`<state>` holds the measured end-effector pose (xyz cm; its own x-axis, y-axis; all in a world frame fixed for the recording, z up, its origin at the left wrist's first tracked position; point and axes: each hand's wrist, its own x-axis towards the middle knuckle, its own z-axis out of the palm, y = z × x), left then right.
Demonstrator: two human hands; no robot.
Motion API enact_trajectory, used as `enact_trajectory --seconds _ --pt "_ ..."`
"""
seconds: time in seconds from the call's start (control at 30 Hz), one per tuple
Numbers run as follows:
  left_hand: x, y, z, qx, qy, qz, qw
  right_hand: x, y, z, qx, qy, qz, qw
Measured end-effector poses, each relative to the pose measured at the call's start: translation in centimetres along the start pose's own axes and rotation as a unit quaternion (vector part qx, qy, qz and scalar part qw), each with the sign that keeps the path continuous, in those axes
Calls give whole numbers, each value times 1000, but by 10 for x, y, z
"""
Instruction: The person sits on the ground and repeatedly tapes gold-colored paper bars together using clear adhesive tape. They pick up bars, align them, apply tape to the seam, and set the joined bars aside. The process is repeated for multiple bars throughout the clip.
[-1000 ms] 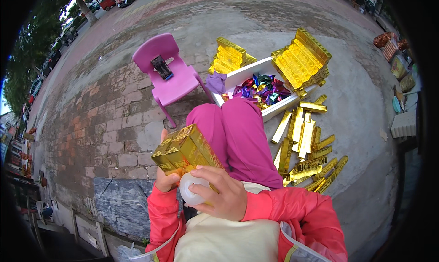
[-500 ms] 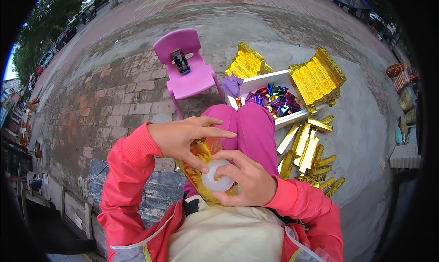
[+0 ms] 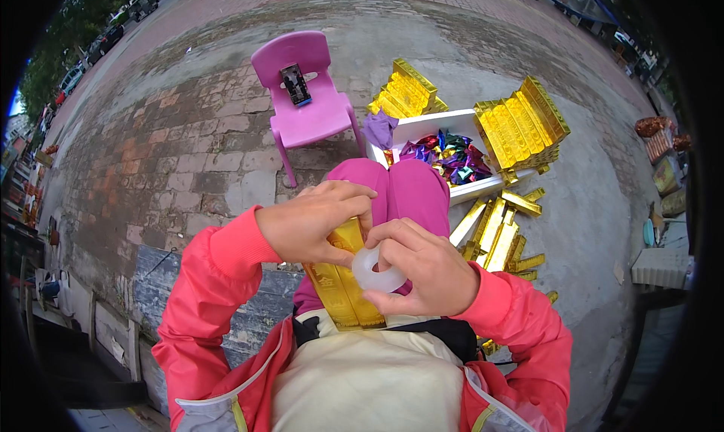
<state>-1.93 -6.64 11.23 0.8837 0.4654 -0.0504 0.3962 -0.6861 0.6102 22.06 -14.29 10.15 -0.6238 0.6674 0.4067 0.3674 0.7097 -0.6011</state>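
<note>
My left hand (image 3: pixel 320 219) is curled over the far part of the gold block (image 3: pixel 335 285), grasping it, thumb tip beside the tape roll (image 3: pixel 385 283). My right hand (image 3: pixel 434 274) pinches that translucent white roll, at the block's right side. Block location: at my lap, in front of my body, near end toward me; whether any tape adheres, cannot tell. Far left: pink chair (image 3: pixel 313 127) bearing a phone (image 3: pixel 296 84). Far right, beyond my knees: white box (image 3: pixel 456 121) containing coloured foil pieces (image 3: pixel 456 160), purple cloth (image 3: pixel 380 128) at its left corner, gold stack (image 3: pixel 520 123) at its right end. Loose gold bars (image 3: pixel 494 236) lie nearer, on the ground to the right.
</note>
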Motion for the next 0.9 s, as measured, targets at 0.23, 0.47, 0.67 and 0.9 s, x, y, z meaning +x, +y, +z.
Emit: enact_trajectory --seconds 0.23,0.47,0.67,0.9 --pt "-7 9 5 1 47 -11 999 -3 6 -19 -202 55 -26 977" --pt "-8 7 12 41 115 -44 991 -12 13 -6 -122 56 97 986" --pt "-17 47 -25 70 120 -49 989 6 -24 -46 -151 56 16 987" --pt "-71 169 -52 129 316 -13 940 -5 -109 -71 -171 247 -169 939"
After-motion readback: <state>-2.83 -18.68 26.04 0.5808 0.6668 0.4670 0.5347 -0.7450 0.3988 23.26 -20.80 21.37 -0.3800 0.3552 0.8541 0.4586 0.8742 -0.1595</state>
